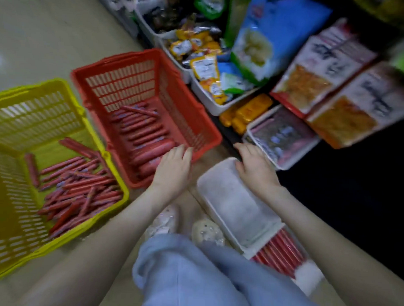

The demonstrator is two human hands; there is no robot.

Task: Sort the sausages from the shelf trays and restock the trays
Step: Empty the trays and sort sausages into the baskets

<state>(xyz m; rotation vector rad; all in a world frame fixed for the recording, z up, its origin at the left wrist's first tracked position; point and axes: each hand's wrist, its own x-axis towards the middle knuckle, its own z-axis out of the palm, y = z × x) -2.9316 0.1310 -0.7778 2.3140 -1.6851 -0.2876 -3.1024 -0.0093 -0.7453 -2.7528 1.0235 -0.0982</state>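
Our left hand (pixel 172 165) hovers loose-fingered over the thick sausages (pixel 150 148) in the red basket (pixel 204 120). Our right hand (pixel 257 170) grips the far end of the empty tray (pixel 236 200). Risk: this tray overlaps a filled tray (pixel 309 273), so dragging it may scatter those thin sausages (pixel 280 253).

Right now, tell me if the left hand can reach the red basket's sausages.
Probably yes: the left hand is over the red basket's open near corner, with sausages right beside it.

Sausages (pixel 79 193) in left basket (pixel 24 117), right basket (pixel 120 86) beside it, tray (pixel 236 200) further right
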